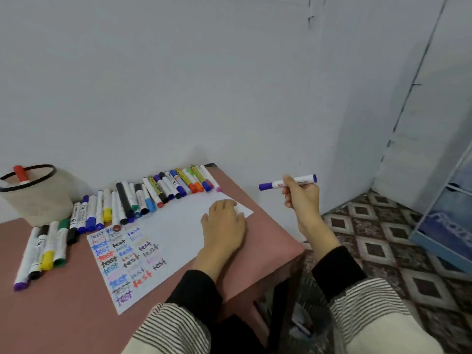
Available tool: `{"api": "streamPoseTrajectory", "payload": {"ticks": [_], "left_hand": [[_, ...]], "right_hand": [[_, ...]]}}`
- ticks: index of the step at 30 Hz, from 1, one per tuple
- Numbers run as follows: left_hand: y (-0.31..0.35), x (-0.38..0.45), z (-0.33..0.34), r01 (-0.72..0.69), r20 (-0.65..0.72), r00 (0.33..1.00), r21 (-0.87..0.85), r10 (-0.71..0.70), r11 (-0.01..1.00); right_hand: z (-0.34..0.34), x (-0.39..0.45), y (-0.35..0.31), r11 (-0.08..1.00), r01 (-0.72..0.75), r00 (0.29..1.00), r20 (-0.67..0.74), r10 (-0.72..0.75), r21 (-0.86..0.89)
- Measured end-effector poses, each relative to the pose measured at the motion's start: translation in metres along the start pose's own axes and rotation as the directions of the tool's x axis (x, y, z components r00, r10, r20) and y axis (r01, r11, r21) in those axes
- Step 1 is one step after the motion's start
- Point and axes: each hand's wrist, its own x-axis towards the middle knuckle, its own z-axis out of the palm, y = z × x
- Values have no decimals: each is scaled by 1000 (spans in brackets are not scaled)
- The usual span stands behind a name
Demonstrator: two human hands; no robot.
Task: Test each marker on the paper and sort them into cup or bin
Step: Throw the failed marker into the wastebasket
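Purple-capped marker (288, 182) pinched in the right hand (301, 194), fingers curled round the white barrel near its middle, long axis close to level, purple cap pointing left toward the worktop and the other purple end pointing right. Held up in the air, out past the right edge of the pink worktop (76, 315), above the patterned floor (383, 238). Left hand (224, 226) spread flat with straight fingers, pressing down the far right part of the paper (178, 226), grasping nothing. Paper lying down and to the left of the held marker, its near left part filled with coloured "test" scrawls, bare white under and around the left hand. Beyond the paper, a long row of markers (158, 195) along the wall, plus a smaller cluster (43, 249) at the left. Mesh cup (38, 198) at the far left, well apart from the right hand, an orange-capped marker (21, 173) standing in it. No bin identifiable. Cap apparently on, so probably uncapping next, then a leftward, downward carry to the bare paper; right hand clearly nearer.
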Motion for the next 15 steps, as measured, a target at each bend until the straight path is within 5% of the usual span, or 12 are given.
{"api": "streamPoseTrajectory", "payload": {"ticks": [8,15], "left_hand": [[12,6,26,-20,51,999,137,13,990],[14,3,29,-33,50,998,194,24,980]], "right_hand": [[-90,23,75,932,-153,984,-139,113,-330],[-155,9,180,665,-382,913,-151,379,-641]]}}
